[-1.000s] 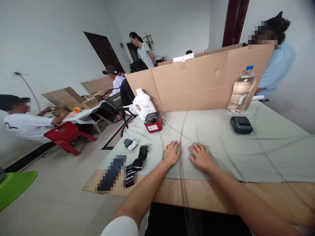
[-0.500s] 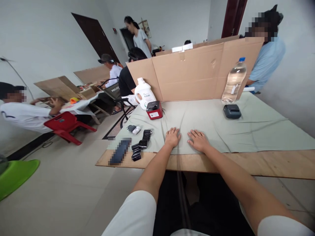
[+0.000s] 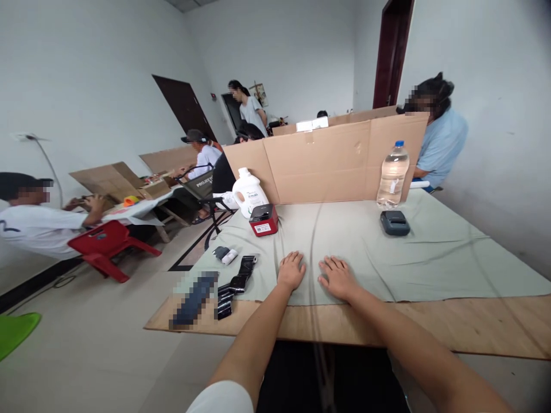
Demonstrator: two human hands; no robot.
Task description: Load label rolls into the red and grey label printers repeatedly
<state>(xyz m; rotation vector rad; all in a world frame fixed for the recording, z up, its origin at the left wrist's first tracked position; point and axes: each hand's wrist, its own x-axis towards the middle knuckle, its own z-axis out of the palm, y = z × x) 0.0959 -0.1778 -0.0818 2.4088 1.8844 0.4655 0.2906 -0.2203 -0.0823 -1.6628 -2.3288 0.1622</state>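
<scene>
Resting flat on the green cloth (image 3: pixel 430 252) near the table's front edge, the left hand (image 3: pixel 291 271) and right hand (image 3: pixel 338 277) hold nothing, fingers spread; nothing looks picked up yet.

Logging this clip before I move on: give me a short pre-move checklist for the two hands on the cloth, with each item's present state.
1. Left hand flat on the cloth, holding nothing: ok.
2. Right hand flat on the cloth, holding nothing: ok.
3. Hands apart, not overlapping: ok.
4. Cloth smooth: not ok, creases run across it.
5. Black strap clear of the left hand: ok.
6. Water bottle upright, capped, at the cardboard screen: ok.
</scene>
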